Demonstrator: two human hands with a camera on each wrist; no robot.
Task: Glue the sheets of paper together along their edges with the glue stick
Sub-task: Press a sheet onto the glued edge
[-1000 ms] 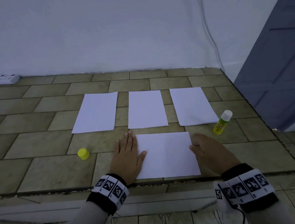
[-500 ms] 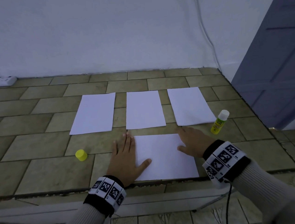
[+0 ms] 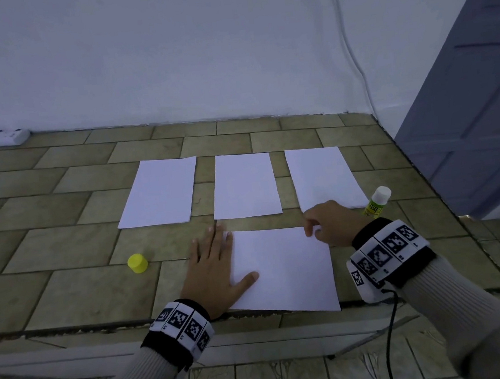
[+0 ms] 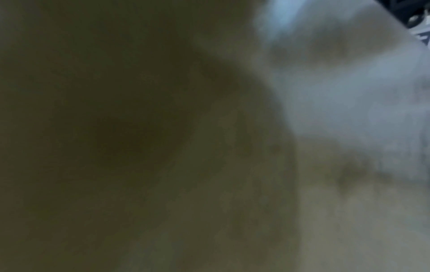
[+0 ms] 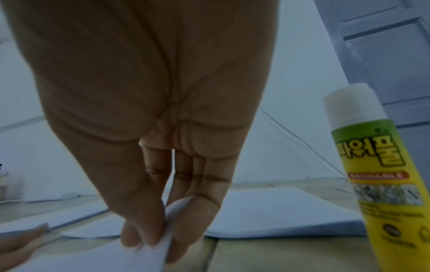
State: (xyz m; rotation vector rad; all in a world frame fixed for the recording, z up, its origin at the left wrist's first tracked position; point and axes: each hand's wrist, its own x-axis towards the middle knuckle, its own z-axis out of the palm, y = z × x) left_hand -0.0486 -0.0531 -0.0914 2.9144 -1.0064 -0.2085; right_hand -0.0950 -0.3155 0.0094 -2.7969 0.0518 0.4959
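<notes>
Covering the table [image 3: 70, 295] is a tile pattern, with a white wall [image 3: 170, 51] behind and a grey door [image 3: 477, 109] to the right. Four sheets: three in a row, one nearer [image 3: 283, 271]. One uncapped glue stick [image 3: 377, 202] stands right; one yellow cap [image 3: 137, 263] lies left. Left hand [image 3: 213, 268] presses flat on the near sheet. Right hand [image 3: 330, 223] has moved up from the sheet's right edge and now pinches its far right corner.
</notes>
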